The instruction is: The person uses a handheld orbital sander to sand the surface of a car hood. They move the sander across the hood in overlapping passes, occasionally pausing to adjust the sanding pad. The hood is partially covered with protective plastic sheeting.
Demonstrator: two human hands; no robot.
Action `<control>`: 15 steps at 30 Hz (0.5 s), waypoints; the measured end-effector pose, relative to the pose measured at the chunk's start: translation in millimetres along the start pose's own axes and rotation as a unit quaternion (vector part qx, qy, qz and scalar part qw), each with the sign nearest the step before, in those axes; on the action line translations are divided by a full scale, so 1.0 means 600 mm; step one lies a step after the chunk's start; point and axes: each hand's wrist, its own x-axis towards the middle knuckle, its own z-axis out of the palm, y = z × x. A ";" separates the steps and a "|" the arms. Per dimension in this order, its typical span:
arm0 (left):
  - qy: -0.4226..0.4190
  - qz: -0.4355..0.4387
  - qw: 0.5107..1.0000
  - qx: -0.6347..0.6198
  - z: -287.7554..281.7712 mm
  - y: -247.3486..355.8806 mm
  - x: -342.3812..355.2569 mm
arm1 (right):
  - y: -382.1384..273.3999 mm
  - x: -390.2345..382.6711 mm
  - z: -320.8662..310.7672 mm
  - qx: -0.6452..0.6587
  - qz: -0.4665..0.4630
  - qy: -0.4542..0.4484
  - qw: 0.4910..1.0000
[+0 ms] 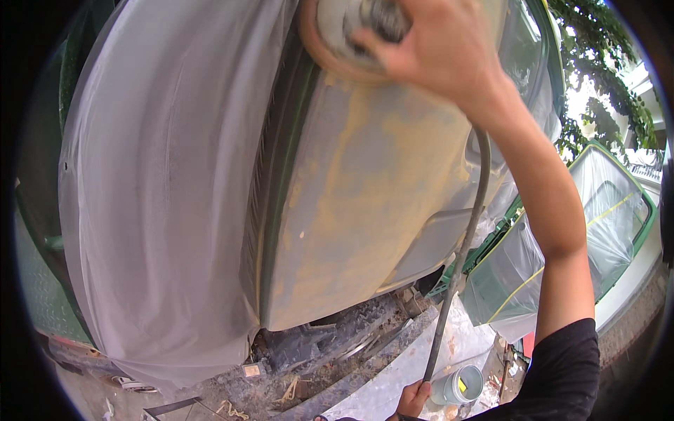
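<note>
At the top, my right hand (442, 52) is closed over a round disc sander (333, 38), its brown pad rim against the car body panel (344, 203). Motion smears the hand and sander. The panel is grey with yellowish sanded filler patches. A dark hose (460, 259) runs from under my right wrist down to my left hand (413, 400), whose fingers wrap round it near the lower edge. Part of the left hand is cut off by the frame's edge.
Translucent plastic sheeting (168, 182) drapes the left side. At the right leans a green vehicle door (649, 210) covered in clear film and yellow tape. A grey bucket (442, 389) stands by the hose. Scraps and dirt lie on the ground (288, 382).
</note>
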 end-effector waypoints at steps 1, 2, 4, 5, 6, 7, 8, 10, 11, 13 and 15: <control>0.004 -0.004 1.000 -0.004 -0.002 0.003 -0.005 | 0.001 0.015 -0.008 0.011 0.016 0.023 1.000; 0.005 -0.008 1.000 -0.008 -0.005 0.004 -0.007 | -0.006 0.015 -0.012 0.025 0.056 -0.019 0.998; 0.007 -0.015 1.000 -0.016 -0.012 0.009 -0.007 | -0.025 -0.022 -0.003 0.017 -0.029 -0.070 0.997; -0.014 -0.002 1.000 -0.012 -0.011 0.014 -0.007 | -0.026 -0.032 0.005 0.014 -0.054 -0.061 0.997; -0.035 0.011 0.999 -0.008 -0.009 0.018 -0.006 | -0.028 -0.037 0.009 0.009 -0.083 -0.054 0.995; -0.057 0.023 0.998 -0.004 -0.007 0.021 -0.008 | -0.014 -0.026 0.011 -0.006 -0.064 -0.026 0.998; -0.062 0.028 0.998 -0.010 -0.008 0.025 -0.013 | 0.001 -0.002 0.006 -0.021 -0.044 0.002 0.999; -0.071 0.029 0.997 -0.019 -0.005 0.084 -0.028 | -0.004 0.003 -0.011 -0.034 -0.017 0.018 0.999; -0.074 0.025 0.997 -0.010 -0.011 0.090 -0.031 | -0.017 -0.008 -0.007 -0.025 -0.024 -0.008 0.999; -0.082 0.019 0.996 0.007 -0.019 0.086 -0.030 | -0.035 -0.029 0.005 -0.012 -0.041 -0.059 0.997; -0.084 0.018 0.996 0.007 -0.020 0.077 -0.037 | -0.021 -0.020 0.002 -0.018 -0.033 -0.012 0.999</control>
